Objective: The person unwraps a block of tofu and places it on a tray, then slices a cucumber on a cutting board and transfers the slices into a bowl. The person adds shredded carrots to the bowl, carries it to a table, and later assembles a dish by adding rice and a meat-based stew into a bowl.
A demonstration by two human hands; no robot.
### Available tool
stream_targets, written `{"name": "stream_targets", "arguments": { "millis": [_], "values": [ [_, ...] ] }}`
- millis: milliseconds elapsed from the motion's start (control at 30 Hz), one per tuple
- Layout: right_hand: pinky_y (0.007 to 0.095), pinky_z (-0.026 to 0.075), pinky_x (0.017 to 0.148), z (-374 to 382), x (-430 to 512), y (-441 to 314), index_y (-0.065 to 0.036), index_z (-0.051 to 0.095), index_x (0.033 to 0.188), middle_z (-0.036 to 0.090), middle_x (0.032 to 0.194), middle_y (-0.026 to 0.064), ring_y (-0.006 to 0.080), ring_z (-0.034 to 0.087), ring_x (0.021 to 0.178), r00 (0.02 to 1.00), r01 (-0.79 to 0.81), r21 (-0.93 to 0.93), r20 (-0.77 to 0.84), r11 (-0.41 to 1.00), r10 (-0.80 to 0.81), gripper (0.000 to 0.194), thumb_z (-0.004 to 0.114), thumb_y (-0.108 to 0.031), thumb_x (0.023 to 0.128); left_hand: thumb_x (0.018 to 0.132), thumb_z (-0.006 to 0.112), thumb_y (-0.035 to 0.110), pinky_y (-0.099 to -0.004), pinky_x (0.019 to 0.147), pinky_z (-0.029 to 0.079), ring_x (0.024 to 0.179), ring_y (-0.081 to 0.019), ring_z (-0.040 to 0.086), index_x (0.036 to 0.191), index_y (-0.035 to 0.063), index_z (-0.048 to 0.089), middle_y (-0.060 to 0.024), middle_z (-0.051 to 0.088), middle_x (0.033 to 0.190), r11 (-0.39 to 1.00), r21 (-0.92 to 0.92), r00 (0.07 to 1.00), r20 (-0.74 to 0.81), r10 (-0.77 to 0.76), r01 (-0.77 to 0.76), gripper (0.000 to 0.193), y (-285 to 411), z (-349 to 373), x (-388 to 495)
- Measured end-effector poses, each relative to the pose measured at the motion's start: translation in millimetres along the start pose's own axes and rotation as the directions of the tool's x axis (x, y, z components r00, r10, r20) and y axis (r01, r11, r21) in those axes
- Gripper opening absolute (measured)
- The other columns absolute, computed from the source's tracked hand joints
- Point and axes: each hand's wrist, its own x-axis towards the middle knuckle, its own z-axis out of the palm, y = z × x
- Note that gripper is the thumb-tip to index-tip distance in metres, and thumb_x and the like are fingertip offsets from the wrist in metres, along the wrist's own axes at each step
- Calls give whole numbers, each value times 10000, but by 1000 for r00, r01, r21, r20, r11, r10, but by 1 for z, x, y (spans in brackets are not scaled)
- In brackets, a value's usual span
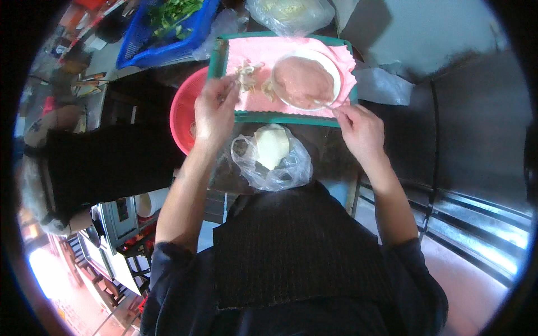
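Observation:
My right hand (pixel 360 128) grips a thin utensil (pixel 323 104) whose far end rests in pink minced filling (pixel 300 77). The filling sits in a white bowl (pixel 336 80) on a pink cloth (pixel 252 48) that lines a green tray (pixel 286 118). Over the tray's left edge is my left hand (pixel 216 105), fingers curled beside a small cluster of folded dumplings (pixel 247 75); whether it holds something is unclear. Another dumpling (pixel 268 89) lies against the bowl. Nearer my body, a stack of pale square wrappers (pixel 272 145) lies on a clear plastic bag (pixel 294 172).
A red plastic basket (pixel 180 113) stands partly under the tray's left side. Beyond are a blue basket (pixel 130 56) of green leaves (pixel 176 17) and a filled plastic bag (pixel 290 14). At left, a person's dark sleeve (pixel 109 164) is close to my left arm. Dark cabinet doors (pixel 470 126) stand at right.

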Motion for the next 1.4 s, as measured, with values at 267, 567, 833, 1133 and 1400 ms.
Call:
{"name": "stream_targets", "arguments": {
  "millis": [267, 567, 833, 1133, 1400],
  "values": [
    [432, 546, 720, 36, 23, 6, -99, 707, 1049, 697, 958, 124, 364, 675, 858, 1000, 22, -57, -13, 998, -23, 174, 684, -196, 906, 856, 740, 368, -452, 990, 493, 1159, -351, 571, 1292, 157, 628, -144, 538, 1300, 605, 632, 875, 334, 351, -484, 497, -48, 30, 77],
    [423, 529, 834, 3, 38, -45, -81, 675, 1102, 656, 1066, 113, 336, 637, 1008, 983, 180, -170, 2, 969, -183, 254, 712, -145, 859, 853, 760, 362, -424, 846, 561, 989, -307, 643, 1180, 175, 670, -105, 592, 1120, 565, 449, 718, 497, 486, -693, 387, -56, 9, 80],
    [418, 457, 976, 86, 116, -82, -106, 708, 1036, 699, 1095, 60, 249, 582, 1156, 767, 588, -330, 516, 739, -380, 219, 636, -107, 829, 982, 637, 222, -221, 550, 477, 807, -116, 634, 1145, 76, 588, -16, 650, 975, 683, -688, 967, 126, -220, 245, 224, -52, -10, 78],
    [471, 499, 932, 87, 138, -108, -58, 675, 1121, 709, 1134, 121, 315, 627, 1144, 833, 185, -197, 551, 963, -47, 314, 642, -187, 836, 1040, 522, 310, -274, 623, 543, 842, -176, 672, 1073, 76, 613, -56, 679, 927, -89, -925, 908, 380, -175, 370, 253, -56, -28, 72],
    [488, 519, 941, 149, 127, -126, -67, 655, 1186, 605, 1195, 203, 382, 617, 1124, 883, 199, -122, 453, 972, -124, 419, 747, -270, 832, 1034, 470, 505, -390, 630, 550, 815, -249, 694, 1136, 101, 632, -94, 724, 970, -261, -826, 859, 510, 33, 500, 447, -62, -31, 65]
  ]
}}
